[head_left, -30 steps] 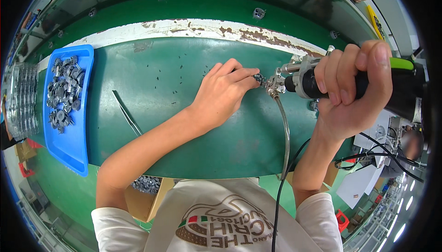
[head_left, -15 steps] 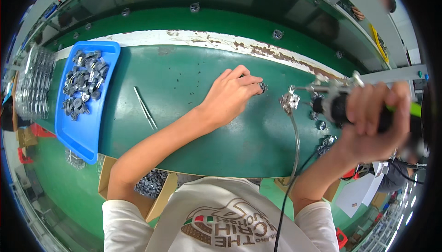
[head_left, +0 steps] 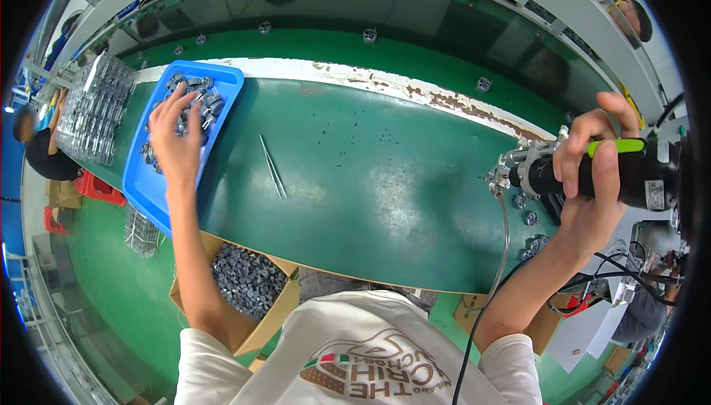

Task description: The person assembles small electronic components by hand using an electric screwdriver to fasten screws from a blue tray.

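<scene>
Two bare hands show in the head view, one at each side of a dark green work surface (head_left: 370,183). One shallow blue plastic tray (head_left: 159,183) lies at the left end of that surface and holds a heap of small grey metal parts (head_left: 194,101), too many and too tightly piled to count. The left hand (head_left: 176,146) lies over the tray with its fingers spread wide and their tips down among the parts; whether a part is pinched beneath them is hidden by the hand itself. The right hand (head_left: 592,190) is wrapped tightly around one black powered screwdriver with a green trigger strip (head_left: 592,172), held sideways above the right end of the surface, its silver nose pointing left and one grey hose (head_left: 503,249) hanging from the nose. One pair of slim metal tweezers (head_left: 272,166) lies loose on the surface between the hands, well apart from both. One open brown cardboard box (head_left: 278,305) sits below the near edge of the surface, filled with small dark grey pieces, its lower part cut off by the left forearm. About four small round metal pieces (head_left: 530,218) lie just under the screwdriver, partly hidden by the right wrist. A clear moulded tray of parts (head_left: 92,112) stands left of the blue tray, its contents hard to make out.
</scene>
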Tool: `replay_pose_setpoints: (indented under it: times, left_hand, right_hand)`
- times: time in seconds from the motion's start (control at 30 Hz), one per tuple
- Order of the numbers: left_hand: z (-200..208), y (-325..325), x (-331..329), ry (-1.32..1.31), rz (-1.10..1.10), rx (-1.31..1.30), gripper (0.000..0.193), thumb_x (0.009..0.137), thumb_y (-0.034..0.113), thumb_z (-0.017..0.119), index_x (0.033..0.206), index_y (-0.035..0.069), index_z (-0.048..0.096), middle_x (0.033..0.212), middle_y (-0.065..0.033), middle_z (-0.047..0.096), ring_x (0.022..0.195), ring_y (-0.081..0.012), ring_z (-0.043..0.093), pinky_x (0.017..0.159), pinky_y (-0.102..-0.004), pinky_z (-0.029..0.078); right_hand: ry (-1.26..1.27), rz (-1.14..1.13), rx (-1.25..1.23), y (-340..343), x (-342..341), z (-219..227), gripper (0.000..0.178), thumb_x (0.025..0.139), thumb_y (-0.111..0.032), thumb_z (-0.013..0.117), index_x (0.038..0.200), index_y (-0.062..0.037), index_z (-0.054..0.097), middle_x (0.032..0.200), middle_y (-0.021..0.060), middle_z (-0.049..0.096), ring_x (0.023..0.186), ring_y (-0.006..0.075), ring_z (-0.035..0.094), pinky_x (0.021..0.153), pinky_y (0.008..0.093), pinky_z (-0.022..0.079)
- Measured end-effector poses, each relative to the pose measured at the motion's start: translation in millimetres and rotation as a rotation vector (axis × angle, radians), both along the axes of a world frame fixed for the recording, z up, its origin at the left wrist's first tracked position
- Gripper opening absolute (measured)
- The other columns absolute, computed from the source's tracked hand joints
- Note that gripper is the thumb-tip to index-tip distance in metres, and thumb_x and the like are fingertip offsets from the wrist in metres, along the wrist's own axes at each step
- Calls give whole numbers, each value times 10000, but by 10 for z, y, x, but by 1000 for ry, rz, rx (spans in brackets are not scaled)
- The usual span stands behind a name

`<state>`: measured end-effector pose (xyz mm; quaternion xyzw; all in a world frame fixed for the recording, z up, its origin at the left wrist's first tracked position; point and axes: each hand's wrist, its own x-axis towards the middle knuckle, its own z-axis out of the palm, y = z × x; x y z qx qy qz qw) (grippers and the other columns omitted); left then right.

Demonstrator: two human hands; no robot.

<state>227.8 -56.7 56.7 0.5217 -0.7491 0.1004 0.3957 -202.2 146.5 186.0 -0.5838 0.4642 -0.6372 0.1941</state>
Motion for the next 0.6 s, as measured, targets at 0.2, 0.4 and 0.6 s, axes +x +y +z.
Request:
replay_pose_setpoints:
  times: [0.2, 0.4, 0.6]
  left_hand:
    - [-71, -331, -1407, -33, -550, 76, 173, 858, 85, 741, 1028, 88, 774, 1181, -89, 742, 1084, -313, 651, 957, -416, 530]
    - [-443, -871, -2363, -38, -515, 167, 236, 843, 133, 774, 1077, 108, 783, 1208, -84, 739, 1118, -304, 643, 944, -418, 541]
    - [-612, -1054, -2620, -3, -549, 249, 155, 834, 116, 775, 983, 90, 805, 1079, -65, 772, 1068, -304, 656, 906, -422, 554]
  right_hand:
    - [-20, 280, 96, -300, -117, -98, 357, 973, -240, 600, 1146, 71, 628, 891, 145, 693, 607, 120, 561, 655, 263, 479]
    - [-102, 232, 68, -482, 60, -64, 269, 958, -249, 612, 903, 15, 629, 643, 130, 650, 540, 175, 618, 556, 302, 509]
    - [-176, 281, 47, -552, 56, -86, 259, 983, -198, 570, 828, 9, 577, 474, 13, 466, 370, 92, 401, 406, 255, 339]
